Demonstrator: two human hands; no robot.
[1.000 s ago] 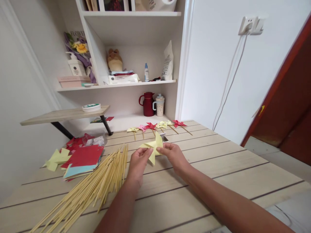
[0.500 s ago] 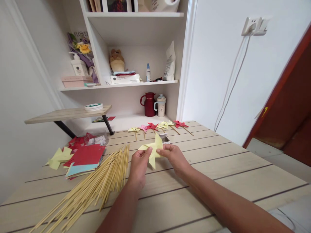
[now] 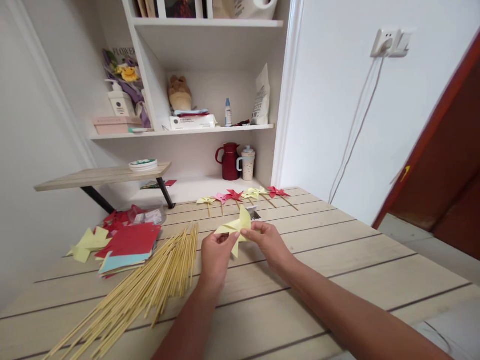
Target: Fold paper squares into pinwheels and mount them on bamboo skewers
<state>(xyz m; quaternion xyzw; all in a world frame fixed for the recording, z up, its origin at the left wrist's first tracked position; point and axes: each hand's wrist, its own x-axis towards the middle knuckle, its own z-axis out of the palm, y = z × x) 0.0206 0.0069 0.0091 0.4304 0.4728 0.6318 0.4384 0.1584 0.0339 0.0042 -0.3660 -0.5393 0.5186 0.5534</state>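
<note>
"Head view: what is the left hand [image 3: 215, 255] doing?"

"It is pinching a yellow paper pinwheel [image 3: 243, 218], its thumb pressing near the middle while the other fingers are curling in behind the paper."

"And the right hand [image 3: 272, 245]?"

"That one is gripping the same pinwheel from the other side, thumb and fingers closing on it near the center. The two thumb tips are sitting just beside each other."

"Where is the pinwheel staying, on the table or off it?"

"The hands are holding it up over the wooden table [image 3: 337, 280], in front of the person. One blade is pointing upward and another is angling down between the hands."

"Is anything lying behind it?"

"A small box [image 3: 256, 216] is resting there. The pinwheel is partly hiding it, so I may be misreading this, but it seems to be standing open with something dark inside."

"And farther back?"

"A row of pinwheels [image 3: 234, 195] on sticks is lying near the far edge, showing yellow, pink and red. Beyond them a dark red jug [image 3: 230, 162] is standing beside a pale cup [image 3: 247, 165]."

"What is filling the left side?"

"A heap of thin sticks [image 3: 150, 280] is slanting across the boards. Next to it, red paper [image 3: 133, 239] is lying over a light blue sheet [image 3: 123, 261], and a second yellow pinwheel [image 3: 89, 243] is resting at the stack's left."
</note>
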